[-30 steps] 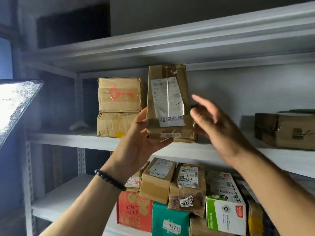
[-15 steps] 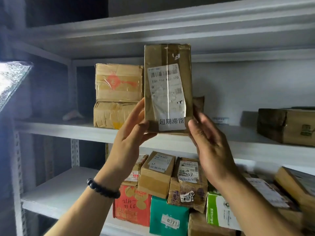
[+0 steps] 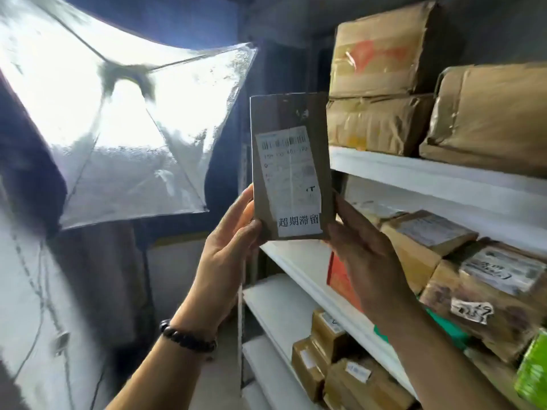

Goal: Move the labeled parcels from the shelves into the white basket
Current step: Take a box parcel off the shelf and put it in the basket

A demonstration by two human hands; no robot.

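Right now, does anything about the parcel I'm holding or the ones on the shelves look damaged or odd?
The parcel in your left hand and right hand has a creased label with a ragged lower left edge. On the shelf to the right, a brown parcel carries a torn paper scrap. Nothing looks spilled.

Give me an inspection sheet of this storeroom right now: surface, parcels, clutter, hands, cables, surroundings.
Surface: white shelves, several tiers, heavily loaded.
Job's things: labeled parcel held upright off the shelves; white basket not in view.
Clutter: stacked brown parcels above; green box at right edge.
Hands: left hand and right hand grip the labeled parcel's lower sides.
Cables: thin cord at lower left, blurred.
Surroundings: lit softbox at left.
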